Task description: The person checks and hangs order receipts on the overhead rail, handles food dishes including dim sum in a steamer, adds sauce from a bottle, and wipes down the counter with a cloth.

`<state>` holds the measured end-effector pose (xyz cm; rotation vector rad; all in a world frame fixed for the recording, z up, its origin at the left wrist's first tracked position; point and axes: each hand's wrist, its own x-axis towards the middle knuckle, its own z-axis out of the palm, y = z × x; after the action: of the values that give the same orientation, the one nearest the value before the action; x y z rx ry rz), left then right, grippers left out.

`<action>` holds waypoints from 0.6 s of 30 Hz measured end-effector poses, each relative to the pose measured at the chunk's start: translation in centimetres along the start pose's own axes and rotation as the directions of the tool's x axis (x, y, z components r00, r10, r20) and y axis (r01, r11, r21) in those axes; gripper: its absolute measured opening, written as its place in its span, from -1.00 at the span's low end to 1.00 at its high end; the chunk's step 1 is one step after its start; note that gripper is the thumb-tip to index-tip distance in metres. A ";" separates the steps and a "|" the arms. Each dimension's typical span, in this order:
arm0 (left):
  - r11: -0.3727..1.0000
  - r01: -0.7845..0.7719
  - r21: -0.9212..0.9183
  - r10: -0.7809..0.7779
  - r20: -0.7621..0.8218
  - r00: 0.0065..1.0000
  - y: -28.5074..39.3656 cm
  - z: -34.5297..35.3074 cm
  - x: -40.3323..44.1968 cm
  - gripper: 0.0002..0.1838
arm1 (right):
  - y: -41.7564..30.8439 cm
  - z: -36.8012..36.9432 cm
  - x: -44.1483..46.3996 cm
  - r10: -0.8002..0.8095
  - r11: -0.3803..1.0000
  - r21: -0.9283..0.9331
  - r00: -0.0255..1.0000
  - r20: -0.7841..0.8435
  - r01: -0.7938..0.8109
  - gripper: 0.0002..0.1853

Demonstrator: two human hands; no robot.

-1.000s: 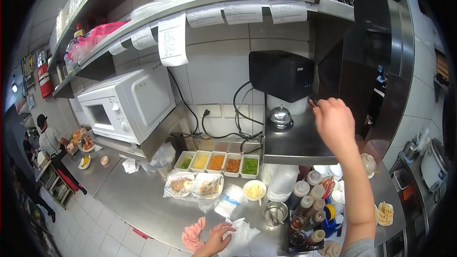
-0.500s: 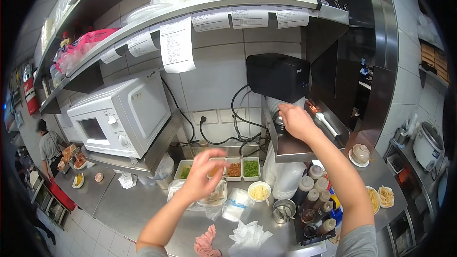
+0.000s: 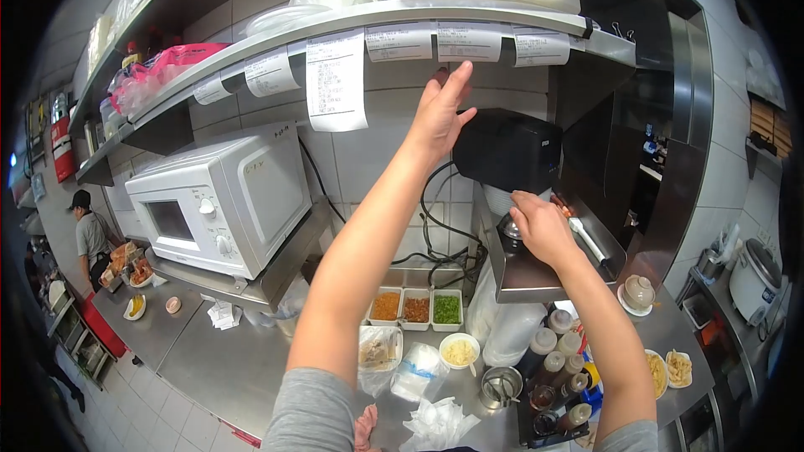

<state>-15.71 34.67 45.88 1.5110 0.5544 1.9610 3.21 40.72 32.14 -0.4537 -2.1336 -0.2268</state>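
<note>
My left hand (image 3: 444,113) is raised in front of the shelf edge, its fingers spread and holding nothing. Its fingertips come close to the lower edge of a printed paper slip (image 3: 469,43), and I cannot tell if they touch. My right hand (image 3: 543,228) rests over the small steel shelf (image 3: 536,291), fingers loosely bent and apart, beside a small dark shiny dome (image 3: 508,233). A black printer (image 3: 509,149) sits just above that hand, over a stack of white cups or bowls (image 3: 500,201) partly hidden by it. White-handled tongs (image 3: 588,238) lie to its right.
A white microwave (image 3: 226,201) stands on the left bracket. Below are topping trays (image 3: 416,308), a bowl of pale shreds (image 3: 459,351), a steel pot (image 3: 501,385) and several squeeze bottles (image 3: 553,364). More slips (image 3: 337,79) hang from the upper shelf (image 3: 486,12). A co-worker (image 3: 92,238) stands far left.
My left hand has risen from above the counter trays to the hanging slips. My right hand has shifted slightly down off the dark dome's top, its fingers looser. The view has shifted a little.
</note>
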 end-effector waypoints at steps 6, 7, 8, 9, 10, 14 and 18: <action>0.970 -0.116 -0.214 0.130 0.053 0.990 -1.1 1.1 1.9 -0.46 | 0.3 -0.1 0.1 -0.057 0.998 0.036 0.995 -0.079 0.060 -0.72; 0.967 -0.120 -0.226 0.131 0.038 0.991 -1.3 1.1 1.9 -0.48 | -0.3 -0.7 0.4 -0.053 0.998 0.020 0.991 -0.125 0.056 -0.71; 0.964 -0.122 -0.236 0.131 0.022 0.991 -1.6 1.0 1.8 -0.49 | 0.0 -0.5 0.2 -0.039 0.999 0.005 0.998 -0.046 0.039 -0.71; 0.962 -0.123 -0.244 0.128 0.004 0.992 -1.8 0.8 1.6 -0.50 | 0.3 0.0 -0.1 -0.022 1.000 -0.008 0.999 0.035 0.022 -0.71; 0.961 -0.113 -0.253 0.113 -0.016 0.994 -1.9 0.5 1.2 -0.49 | 0.4 0.2 -0.4 -0.004 1.000 -0.021 0.993 0.116 0.007 -0.71; 0.960 -0.124 -0.252 0.112 -0.061 0.992 -2.0 -0.5 -3.2 -0.44 | 0.3 0.2 -0.3 0.024 1.000 0.012 0.995 0.095 -0.025 -0.69; 0.975 -0.221 0.033 0.222 -0.015 0.975 -1.7 -1.4 -13.9 -0.41 | 0.2 -0.4 -0.1 -0.160 0.985 -0.089 0.978 -0.131 0.150 -0.72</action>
<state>-14.27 26.59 34.49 1.6357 0.4412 2.1449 3.63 40.77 32.27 -0.3075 -2.0307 -0.4208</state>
